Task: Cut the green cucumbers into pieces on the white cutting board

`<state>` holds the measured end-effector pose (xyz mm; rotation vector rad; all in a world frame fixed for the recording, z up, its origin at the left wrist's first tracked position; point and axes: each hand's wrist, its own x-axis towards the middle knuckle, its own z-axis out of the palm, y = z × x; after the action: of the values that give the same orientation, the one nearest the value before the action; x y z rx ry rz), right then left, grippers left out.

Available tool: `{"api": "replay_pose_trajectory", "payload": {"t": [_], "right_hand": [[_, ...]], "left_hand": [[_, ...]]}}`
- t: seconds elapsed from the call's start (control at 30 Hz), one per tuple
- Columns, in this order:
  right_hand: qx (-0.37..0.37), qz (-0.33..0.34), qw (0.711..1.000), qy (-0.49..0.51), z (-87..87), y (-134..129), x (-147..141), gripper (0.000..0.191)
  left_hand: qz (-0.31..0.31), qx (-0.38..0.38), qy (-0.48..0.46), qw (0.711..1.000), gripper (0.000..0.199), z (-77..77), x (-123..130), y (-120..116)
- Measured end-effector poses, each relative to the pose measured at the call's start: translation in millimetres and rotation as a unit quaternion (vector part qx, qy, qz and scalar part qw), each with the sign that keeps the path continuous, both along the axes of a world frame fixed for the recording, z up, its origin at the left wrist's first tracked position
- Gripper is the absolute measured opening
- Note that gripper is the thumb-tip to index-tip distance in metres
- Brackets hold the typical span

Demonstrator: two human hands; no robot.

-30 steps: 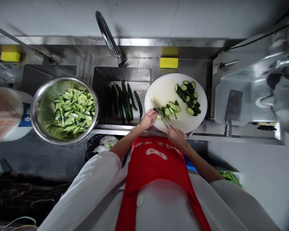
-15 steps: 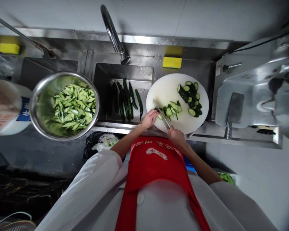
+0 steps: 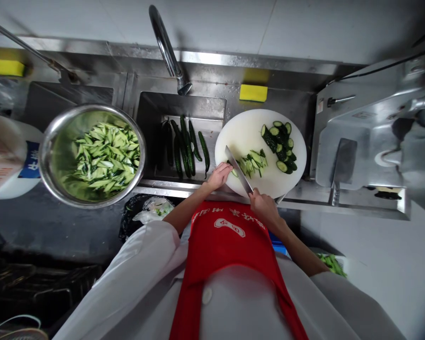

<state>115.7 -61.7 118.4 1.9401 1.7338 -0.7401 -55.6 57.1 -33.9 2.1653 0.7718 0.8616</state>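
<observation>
My right hand grips the handle of a kitchen knife, whose blade slants up and left over a white cutting board. Bent fingers of my left hand press on a piece of cucumber at the board's lower left edge, right beside the blade; most of that piece is hidden. Cut cucumber strips lie loosely to the right of the blade. Farther right on the board is a heap of thick cucumber chunks with dark green skin.
Several whole cucumbers lie in the sink under a faucet. A steel bowl of cut cucumber stands on the left. A yellow sponge sits behind the board. At right, a cleaver rests on a flat surface.
The knife and my right hand have shifted slightly to the right. The cucumber piece by my left fingers shows less, and the strips beside the blade have spread a little.
</observation>
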Motion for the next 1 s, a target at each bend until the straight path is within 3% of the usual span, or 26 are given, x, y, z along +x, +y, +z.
{"api": "replay_pose_trajectory", "payload": {"t": [0.43,0.63,0.83,1.0], "right_hand": [[-0.015,-0.012,1.0,0.016,-7.8,2,3,0.034],[-0.005,0.001,1.0,0.004,-2.0,-4,8,0.035],[-0.02,-0.002,1.0,0.008,-11.4,5,2,0.034],[-0.01,0.009,1.0,0.012,0.0,-1,16,0.036]], "left_hand": [[0.01,0.002,0.001,1.0,0.03,-8.8,0,-2],[-0.003,0.022,0.016,1.0,0.031,-12.7,-1,0],[-0.009,0.01,0.01,1.0,0.032,-15.8,-2,1],[-0.014,0.003,0.018,1.0,0.032,-13.3,-2,1]]}}
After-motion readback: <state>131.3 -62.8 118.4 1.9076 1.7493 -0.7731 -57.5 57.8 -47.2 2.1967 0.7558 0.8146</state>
